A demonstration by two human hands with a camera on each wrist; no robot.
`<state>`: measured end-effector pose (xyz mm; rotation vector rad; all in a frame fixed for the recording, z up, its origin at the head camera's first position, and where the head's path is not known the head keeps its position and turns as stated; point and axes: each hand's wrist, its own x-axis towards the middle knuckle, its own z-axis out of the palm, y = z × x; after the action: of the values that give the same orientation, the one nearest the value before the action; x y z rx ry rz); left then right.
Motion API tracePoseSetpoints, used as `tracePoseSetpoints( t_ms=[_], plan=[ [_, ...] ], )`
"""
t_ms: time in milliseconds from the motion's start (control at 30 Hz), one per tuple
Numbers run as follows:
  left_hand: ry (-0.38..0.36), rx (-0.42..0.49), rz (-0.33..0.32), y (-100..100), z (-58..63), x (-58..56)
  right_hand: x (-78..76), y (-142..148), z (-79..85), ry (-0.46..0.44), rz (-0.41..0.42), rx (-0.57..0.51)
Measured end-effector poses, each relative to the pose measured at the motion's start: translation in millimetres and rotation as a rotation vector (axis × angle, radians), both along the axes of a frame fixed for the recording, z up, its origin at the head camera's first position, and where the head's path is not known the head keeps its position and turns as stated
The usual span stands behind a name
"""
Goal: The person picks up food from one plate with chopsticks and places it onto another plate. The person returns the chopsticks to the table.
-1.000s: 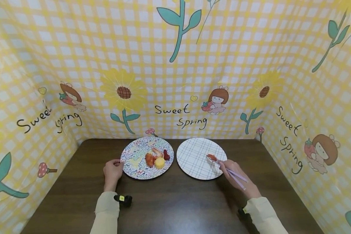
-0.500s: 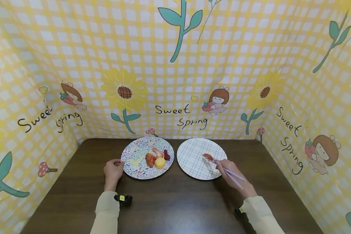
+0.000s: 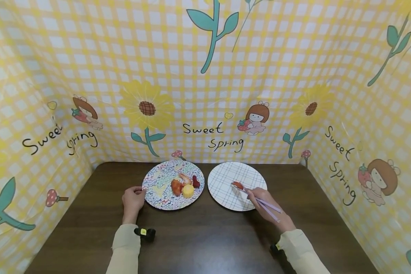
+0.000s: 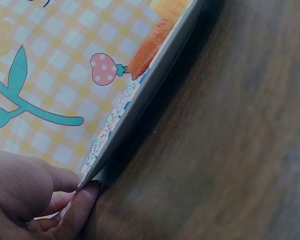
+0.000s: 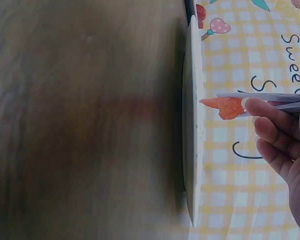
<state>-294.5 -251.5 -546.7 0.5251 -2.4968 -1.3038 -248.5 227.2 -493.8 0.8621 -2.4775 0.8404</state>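
Observation:
My right hand (image 3: 265, 205) grips a pair of light purple chopsticks (image 3: 268, 205). Between their tips is an orange-red piece of food (image 5: 229, 106), low over the white plate with a grid of thin lines (image 3: 222, 175). In the right wrist view, one pointed end of the piece comes close to the plate's surface. My left hand (image 3: 133, 199) pinches the left rim of a multicoloured speckled plate (image 3: 157, 175), thumb and finger on the edge (image 4: 75, 195). On that plate lie a brown-orange piece (image 3: 176, 187), a shrimp (image 3: 185, 178), a yellow round piece (image 3: 188, 191) and a dark red piece (image 3: 195, 182).
Both plates stand side by side near the back of a dark brown wooden table (image 3: 198, 236), a narrow gap between them. A yellow checked cloth (image 3: 205, 95) with flowers and printed words hangs behind and along both sides. Each wrist wears a black camera.
My right hand has moved left across the grid-lined plate, carrying the chopsticks and the orange-red piece toward its middle. The left hand keeps its pinch on the speckled plate's rim.

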Motion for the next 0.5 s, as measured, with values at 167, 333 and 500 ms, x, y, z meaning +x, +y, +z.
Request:
tracePoseSetpoints(
  t_ms=[167, 333, 500],
  plan=[
    [0.01, 0.003, -0.003, -1, -0.6, 0.5, -1.9, -6, 3.6, 0.028, 0.025, 0.01],
    [0.007, 0.007, -0.01, -1, -0.5, 1.8, -4.8, -12, 4.7, 0.046, 0.035, 0.007],
    [0.003, 0.009, -0.013, 0, 1.4, 1.2, -7.5, -16, 4.8, 0.042, 0.045, 0.016]
  ],
)
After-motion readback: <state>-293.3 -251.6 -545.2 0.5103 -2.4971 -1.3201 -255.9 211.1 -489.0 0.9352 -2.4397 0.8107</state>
